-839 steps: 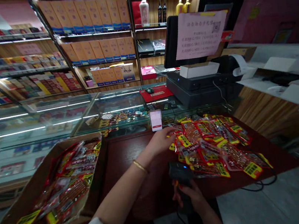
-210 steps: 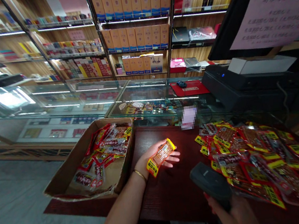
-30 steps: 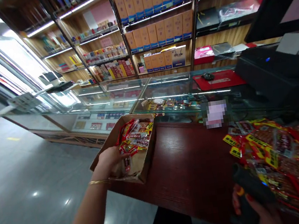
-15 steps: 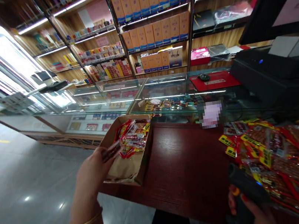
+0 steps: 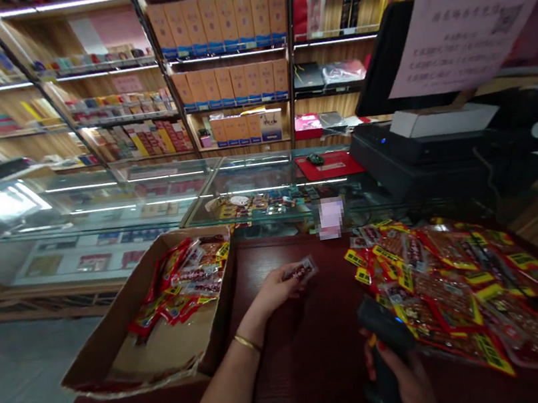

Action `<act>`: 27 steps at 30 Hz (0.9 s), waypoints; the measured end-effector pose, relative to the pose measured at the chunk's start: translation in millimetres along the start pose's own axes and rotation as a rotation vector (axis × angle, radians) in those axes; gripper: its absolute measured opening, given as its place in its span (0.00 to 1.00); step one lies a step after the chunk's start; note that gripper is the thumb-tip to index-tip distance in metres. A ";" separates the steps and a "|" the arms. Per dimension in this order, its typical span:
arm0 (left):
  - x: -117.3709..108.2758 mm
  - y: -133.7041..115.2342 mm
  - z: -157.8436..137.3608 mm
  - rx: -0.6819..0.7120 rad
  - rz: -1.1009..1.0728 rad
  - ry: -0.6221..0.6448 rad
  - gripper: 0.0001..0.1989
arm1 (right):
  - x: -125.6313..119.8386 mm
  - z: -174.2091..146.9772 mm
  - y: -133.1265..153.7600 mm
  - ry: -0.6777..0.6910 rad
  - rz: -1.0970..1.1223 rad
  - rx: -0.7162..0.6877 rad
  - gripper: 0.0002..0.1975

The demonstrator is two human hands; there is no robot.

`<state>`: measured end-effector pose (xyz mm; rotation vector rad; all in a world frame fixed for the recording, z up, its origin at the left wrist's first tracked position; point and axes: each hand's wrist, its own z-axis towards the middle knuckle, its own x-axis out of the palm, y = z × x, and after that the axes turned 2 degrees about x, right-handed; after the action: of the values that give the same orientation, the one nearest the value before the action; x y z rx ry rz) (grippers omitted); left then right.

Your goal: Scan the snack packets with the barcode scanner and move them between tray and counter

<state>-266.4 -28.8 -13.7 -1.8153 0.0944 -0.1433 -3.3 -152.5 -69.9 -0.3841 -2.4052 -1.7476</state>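
Observation:
My left hand (image 5: 281, 288) grips a small clear snack packet (image 5: 302, 270) with dark brown contents and pale lettering, held just above the dark red-brown table (image 5: 290, 340). In my right hand (image 5: 400, 370) is a black barcode scanner (image 5: 383, 329) with a small blue light, fingers wrapped round its handle. To the left stands an open cardboard box (image 5: 171, 361) with several red, yellow and clear snack packets (image 5: 199, 272) at its far end. A wide pile of similar snack packets (image 5: 444, 290) covers the right side of the table, beside the scanner.
Behind the table runs a glass display counter (image 5: 145, 186), bearing a red mat (image 5: 327, 164) with a mouse. A black till (image 5: 425, 164) and a monitor (image 5: 387, 62) with a pink notice stand at the right. Shelves of orange-brown boxes (image 5: 222, 23) line the back wall.
My left hand has moved right, from over the cardboard box to above the table, still holding the packet. My view has turned right. My right hand keeps its hold on the scanner.

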 end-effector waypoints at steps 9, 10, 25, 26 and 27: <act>-14.4 21.1 -0.8 -0.043 -0.061 -0.058 0.24 | -8.9 -10.5 30.1 -0.082 -0.767 -0.162 0.28; -14.2 21.3 0.2 -0.055 -0.063 -0.069 0.24 | -9.0 -11.4 33.3 -0.083 -0.814 -0.183 0.28; -15.3 17.0 -0.4 -0.058 -0.024 -0.092 0.26 | 11.9 -15.5 47.9 -0.048 -0.915 -0.149 0.26; -15.5 16.8 -0.4 -0.059 -0.021 -0.092 0.26 | 15.4 -15.9 48.6 -0.048 -0.900 -0.140 0.26; -15.5 16.5 -0.6 -0.061 -0.018 -0.091 0.26 | 18.7 -16.0 49.0 -0.050 -0.888 -0.139 0.25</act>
<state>-281.6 -31.3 -30.3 -1.8808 0.0182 -0.0705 -7.6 -151.1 -15.3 0.7654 -2.6968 -2.2118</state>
